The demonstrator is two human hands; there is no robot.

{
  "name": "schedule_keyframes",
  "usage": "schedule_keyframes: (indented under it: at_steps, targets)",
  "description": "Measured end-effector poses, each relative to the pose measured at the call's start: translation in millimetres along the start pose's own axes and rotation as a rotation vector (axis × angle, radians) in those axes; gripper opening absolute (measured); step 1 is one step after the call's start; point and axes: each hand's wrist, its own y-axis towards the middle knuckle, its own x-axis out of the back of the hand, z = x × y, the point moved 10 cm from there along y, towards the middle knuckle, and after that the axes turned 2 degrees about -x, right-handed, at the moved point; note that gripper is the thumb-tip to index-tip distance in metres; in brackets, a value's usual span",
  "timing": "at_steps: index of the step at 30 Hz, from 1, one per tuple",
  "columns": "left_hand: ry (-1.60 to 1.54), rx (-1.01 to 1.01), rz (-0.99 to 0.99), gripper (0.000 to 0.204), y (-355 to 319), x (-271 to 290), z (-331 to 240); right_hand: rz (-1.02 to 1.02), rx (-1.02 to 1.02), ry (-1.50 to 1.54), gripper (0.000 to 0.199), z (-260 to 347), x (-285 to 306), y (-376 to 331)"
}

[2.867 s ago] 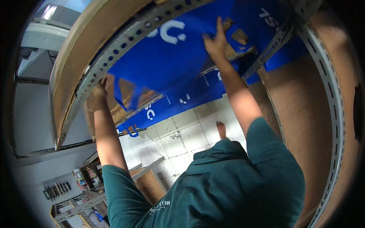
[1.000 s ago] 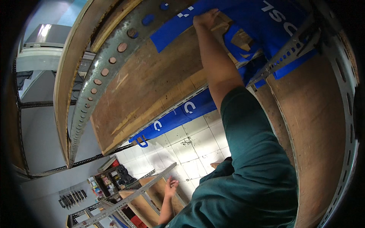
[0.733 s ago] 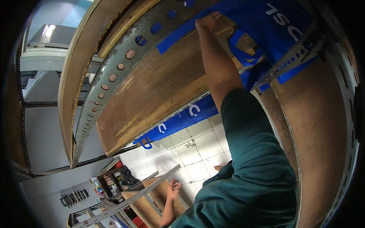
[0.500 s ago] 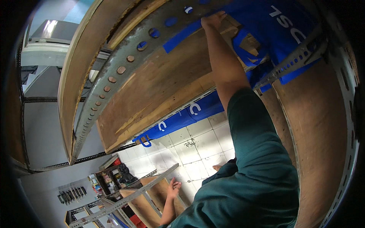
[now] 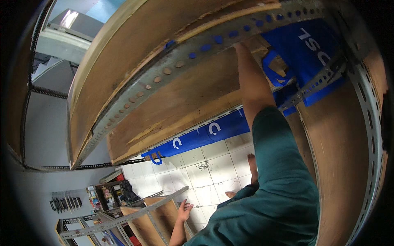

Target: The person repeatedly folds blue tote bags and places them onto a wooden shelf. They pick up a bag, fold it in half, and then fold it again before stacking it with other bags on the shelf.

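My right forearm (image 5: pixel 255 84), below a green sleeve, reaches up into a wooden shelf. Its hand is hidden behind the perforated metal angle bar (image 5: pixel 167 71) along the shelf's edge. Just right of the wrist lies a blue bag (image 5: pixel 301 53) with white lettering and a strap handle, over the shelf's wooden board (image 5: pixel 184 92). More blue material (image 5: pixel 195 137) with white marks shows below the lower shelf edge, a loop sticking out at its left end. Low on the left, my left hand (image 5: pixel 185 210) is empty, its fingers loosely apart, near a lower metal rack (image 5: pixel 135 214).
Slotted metal posts (image 5: pixel 371 119) and a wooden panel (image 5: pixel 338 156) stand close on the right. Bare feet (image 5: pixel 252 166) rest on white floor tiles (image 5: pixel 201 166). Several dark-handled tools (image 5: pixel 65 203) hang on the wall at lower left, beside a crate of small items (image 5: pixel 111 194).
My right hand has gone from plain view by the bar and blue material to behind the bar. The view has shifted, showing more of the upper shelf and a second foot.
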Motion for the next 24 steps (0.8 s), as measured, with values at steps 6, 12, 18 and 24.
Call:
schedule_keyframes:
  at_steps: [6,12,18,24]
  targets:
    - [-0.028,0.103,-0.057,0.073,-34,2,48,0.056,0.052,-0.045,0.092,2,-11,-11]
    - [0.017,0.188,-0.085,0.074,-54,-4,123,0.07,0.084,-0.086,0.087,-8,-16,-10]
    - [0.098,0.266,-0.078,0.074,-105,-24,122,0.077,0.172,-0.127,0.081,1,-33,-28]
    - [0.089,0.194,-0.194,0.082,-104,-42,177,0.024,0.466,0.123,0.076,26,-18,-117]
